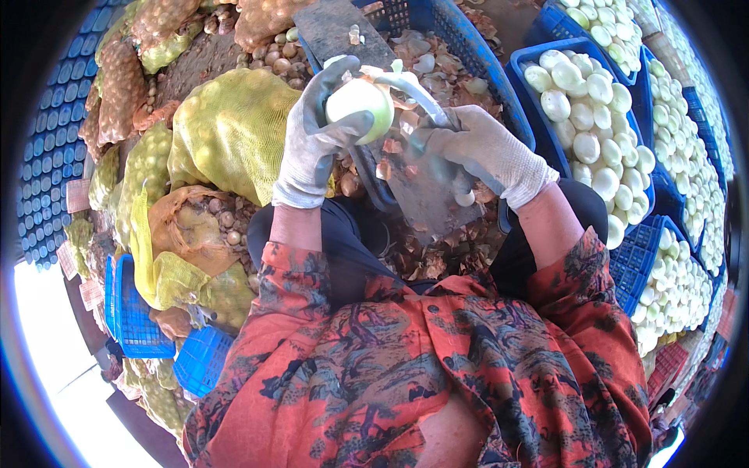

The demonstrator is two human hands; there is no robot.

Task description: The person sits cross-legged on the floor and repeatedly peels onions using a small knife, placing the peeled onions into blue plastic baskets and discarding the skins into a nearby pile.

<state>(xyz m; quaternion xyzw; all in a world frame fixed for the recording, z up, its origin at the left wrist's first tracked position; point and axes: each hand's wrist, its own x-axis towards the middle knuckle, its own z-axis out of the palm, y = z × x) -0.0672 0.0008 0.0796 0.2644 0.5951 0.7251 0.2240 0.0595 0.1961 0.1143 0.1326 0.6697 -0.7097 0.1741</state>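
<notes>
My left hand [319, 131], in a pale work glove with grey-coated fingers, is closed around a pale, peeled-looking onion [364, 110]. In my right hand [468, 140], gloved the same way, is a knife [424, 99] with a curved blade; its handle is mostly hidden by the fingers. The blade reaches over the top right of the onion, where bits of skin hang. Below both hands a worn board [430, 196] lies across a blue plastic crate [485, 44] holding loose onion skins [424, 61].
Blue crates of peeled onions [597, 117] stand at the right. Yellow mesh sacks of onions [234, 128] lie at the left, beside an opened orange sack [187, 234]. Small blue baskets [137, 310] stand at the lower left. Onion skins [439, 263] litter the ground between my legs.
</notes>
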